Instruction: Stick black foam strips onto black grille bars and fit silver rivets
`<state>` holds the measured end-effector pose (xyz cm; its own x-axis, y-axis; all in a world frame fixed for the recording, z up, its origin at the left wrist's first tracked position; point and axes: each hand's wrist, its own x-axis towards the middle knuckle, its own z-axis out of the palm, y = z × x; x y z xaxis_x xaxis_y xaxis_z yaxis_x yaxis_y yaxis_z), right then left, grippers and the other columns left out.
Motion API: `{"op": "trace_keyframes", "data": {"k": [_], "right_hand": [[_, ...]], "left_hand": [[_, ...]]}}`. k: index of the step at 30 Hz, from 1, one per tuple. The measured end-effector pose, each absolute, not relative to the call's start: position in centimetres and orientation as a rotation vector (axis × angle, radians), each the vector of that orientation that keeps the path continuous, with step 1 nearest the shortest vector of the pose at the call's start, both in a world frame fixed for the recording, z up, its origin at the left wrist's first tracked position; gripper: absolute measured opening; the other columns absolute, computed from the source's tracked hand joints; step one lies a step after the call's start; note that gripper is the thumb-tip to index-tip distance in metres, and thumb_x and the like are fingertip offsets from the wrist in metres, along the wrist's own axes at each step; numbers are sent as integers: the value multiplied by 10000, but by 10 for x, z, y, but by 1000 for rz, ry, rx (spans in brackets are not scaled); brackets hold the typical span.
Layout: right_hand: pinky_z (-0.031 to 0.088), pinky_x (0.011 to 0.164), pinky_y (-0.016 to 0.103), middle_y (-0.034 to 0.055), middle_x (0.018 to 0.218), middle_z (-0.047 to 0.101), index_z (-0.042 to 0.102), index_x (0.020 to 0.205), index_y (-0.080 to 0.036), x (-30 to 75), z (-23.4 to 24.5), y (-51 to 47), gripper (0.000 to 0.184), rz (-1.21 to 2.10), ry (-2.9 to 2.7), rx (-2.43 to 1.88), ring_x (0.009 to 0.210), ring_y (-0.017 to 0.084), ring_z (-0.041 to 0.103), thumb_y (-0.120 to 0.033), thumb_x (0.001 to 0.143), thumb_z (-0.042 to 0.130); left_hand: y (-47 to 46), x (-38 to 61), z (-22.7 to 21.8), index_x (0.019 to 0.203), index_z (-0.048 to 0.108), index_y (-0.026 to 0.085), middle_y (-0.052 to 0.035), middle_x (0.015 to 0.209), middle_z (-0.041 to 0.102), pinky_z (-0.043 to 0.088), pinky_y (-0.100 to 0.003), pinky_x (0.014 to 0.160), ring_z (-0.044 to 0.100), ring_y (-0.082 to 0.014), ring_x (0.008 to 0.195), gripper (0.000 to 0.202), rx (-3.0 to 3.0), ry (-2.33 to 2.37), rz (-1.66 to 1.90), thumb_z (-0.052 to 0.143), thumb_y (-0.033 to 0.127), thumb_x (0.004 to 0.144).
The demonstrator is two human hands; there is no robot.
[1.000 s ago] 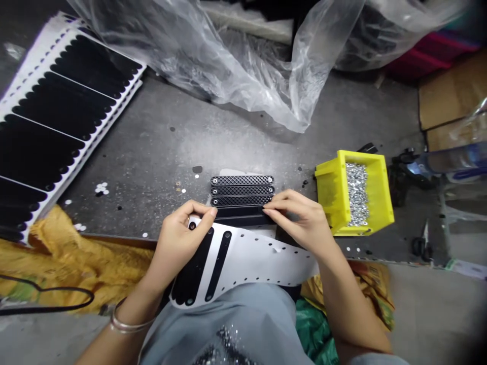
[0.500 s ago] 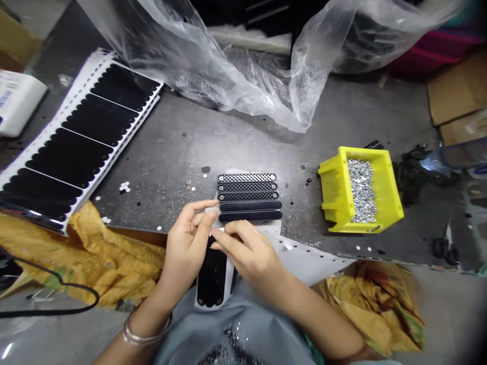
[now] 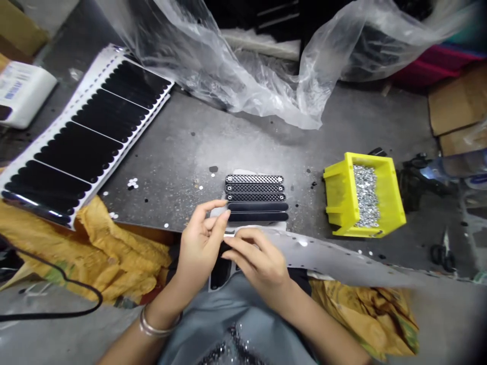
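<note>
Holding left hand (image 3: 200,243) half-curled beside the left ends of two smooth black strips (image 3: 261,216), and right hand (image 3: 262,263) nearly pinched over the sticker sheet (image 3: 315,248); cannot tell either grip. Moved right hand off the strips' right ends since a second ago.

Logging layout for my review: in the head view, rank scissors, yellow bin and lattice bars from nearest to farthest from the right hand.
1. Lattice bars: just beyond the right hand.
2. Yellow bin: to the right.
3. Scissors: farther right.

White sheet (image 3: 323,251) — right end blurred, black strips (image 3: 219,276) partly hidden behind the right hand (image 3: 263,263).
</note>
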<state>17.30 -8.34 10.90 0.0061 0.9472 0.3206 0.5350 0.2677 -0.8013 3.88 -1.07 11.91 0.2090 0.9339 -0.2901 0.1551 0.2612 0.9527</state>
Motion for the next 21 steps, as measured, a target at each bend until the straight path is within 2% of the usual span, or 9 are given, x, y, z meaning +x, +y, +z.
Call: {"op": "trace_keyframes", "data": {"k": [6, 8, 11, 13, 15, 16, 18, 20, 21], "right_hand": [[609, 857, 313, 66, 1023, 684, 705, 1098, -206, 181, 112, -92, 235, 701, -1596, -1274, 970, 167, 691, -39, 953, 625], [603, 926, 347, 68, 1078, 680, 711, 1033, -220, 185, 121, -98, 171, 885, -1476, -1270, 1043, 180, 693, -80, 945, 665], [582, 1025, 459, 59, 1168, 693, 655, 976, -251, 203, 141, -108, 61, 1421, -1218, -1059, 1167, 221, 692, -192, 986, 651], [639, 911, 472, 23, 1115, 686, 583, 1065, -297, 221, 151, -110, 43, 1604, -973, -899, 992, 200, 750, -280, 1028, 595], [658, 709, 364, -13, 1057, 624, 551, 1147, -339, 239, 153, -103, 171, 1436, -883, -982, 747, 133, 711, -295, 1005, 636], [638, 662, 316, -15, 1056, 591, 573, 1166, -346, 246, 152, -95, 236, 1263, -946, -1119, 717, 112, 674, -269, 973, 684], [609, 687, 282, 13, 1081, 579, 654, 1195, -335, 253, 145, -73, 300, 871, -1238, -1411, 822, 126, 654, -196, 936, 715], [602, 785, 308, 50, 1111, 628, 675, 1290, -317, 250, 135, -49, 347, 573, -1564, -1535, 957, 160, 663, -164, 980, 642], [597, 826, 327, 61, 1124, 662, 664, 1333, -301, 246, 130, -38, 361, 488, -1700, -1524, 987, 168, 672, -161, 1006, 602]], "left_hand": [[-14, 41, 111, 1190, 580, 245, 86, 550, 473, 284, -193, 416, 377, -79, 433, 264, 1134, 1227, 806, 621, 418, 995], [-15, 39, 106, 1192, 575, 252, 84, 550, 503, 280, -196, 406, 382, -80, 419, 257, 1178, 1263, 820, 591, 434, 1012], [-13, 26, 99, 1225, 576, 248, 89, 551, 549, 293, -196, 420, 376, -75, 407, 249, 1398, 1401, 882, 578, 396, 1024], [-10, 11, 96, 1235, 596, 229, 98, 548, 553, 343, -200, 463, 365, -69, 404, 243, 1615, 1531, 956, 593, 339, 1018], [-5, -2, 96, 1229, 633, 208, 88, 576, 573, 423, -218, 553, 416, -76, 441, 244, 1876, 1613, 1001, 623, 289, 999], [-2, -7, 97, 1216, 655, 200, 64, 624, 617, 464, -238, 626, 488, -91, 499, 238, 2007, 1622, 1009, 634, 273, 990], [7, -10, 102, 1150, 700, 198, -9, 798, 723, 500, -310, 811, 647, -154, 734, 190, 2209, 1596, 988, 640, 264, 982], [16, -6, 108, 1052, 729, 213, -48, 959, 772, 465, -379, 946, 690, -215, 959, 132, 2260, 1548, 944, 631, 273, 987], [21, -2, 111, 1016, 738, 225, -44, 991, 780, 446, -396, 976, 690, -228, 1010, 126, 2240, 1512, 898, 629, 282, 989]]}}
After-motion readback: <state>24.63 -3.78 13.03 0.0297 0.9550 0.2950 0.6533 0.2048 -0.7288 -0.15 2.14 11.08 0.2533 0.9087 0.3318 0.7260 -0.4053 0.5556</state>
